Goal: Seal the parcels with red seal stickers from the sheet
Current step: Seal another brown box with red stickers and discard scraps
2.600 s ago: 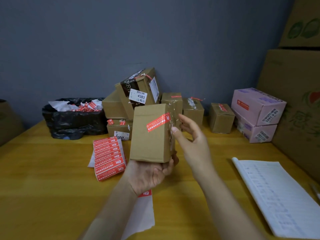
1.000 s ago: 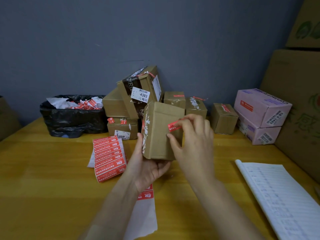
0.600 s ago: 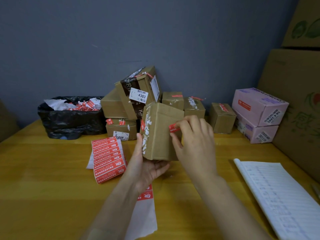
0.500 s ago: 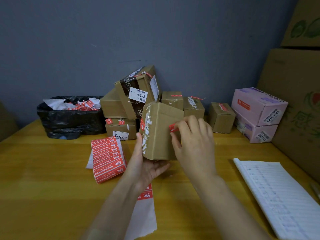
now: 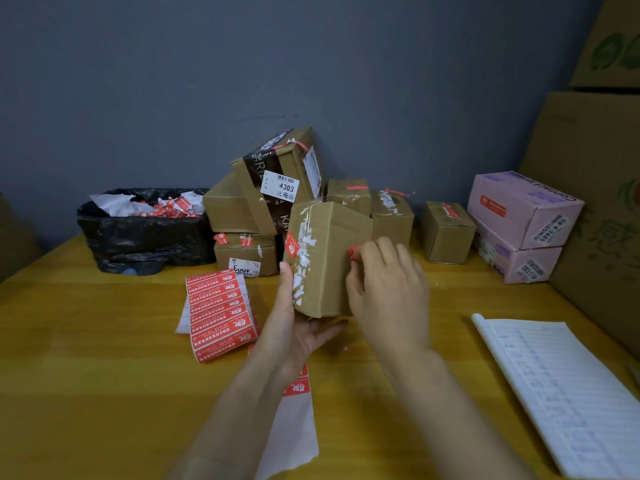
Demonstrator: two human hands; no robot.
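**Sticker pressed onto upright parcel, mid-desk**

A person stood at a yellow wooden desk [image 5: 86, 358], both bare forearms reaching in from the near edge. The left hand [image 5: 298, 327] was spread open under a brown cardboard parcel [image 5: 325, 258], palm cupping its bottom and thumb up along the taped left face. The parcel stood upright, lifted just clear of the desk top, about the middle of the desk. White tape scraps and a small red label showed on its left face.

The right hand [image 5: 388, 285] lay against the parcel's right front edge, fingers curled, fingertips bearing on a red seal sticker [image 5: 354, 251] at that edge. Only a sliver of the sticker showed; the rest was hidden under the fingers.

A sheet of red seal stickers [image 5: 221, 317] lay flat left of the left wrist, well in from the left edge. A second strip of backing paper [image 5: 294, 427] with a few red stickers at its top ran under the left forearm toward the near edge.

Along the far edge, against the grey wall: a pile of brown parcels [image 5: 273, 202], several already bearing red seals. A black bin bag [image 5: 145, 233] with paper scraps sat toward the far left corner. Two pink boxes [image 5: 519, 223] were stacked toward the far right. A lined notebook [image 5: 568, 393] lay open at the near right corner.
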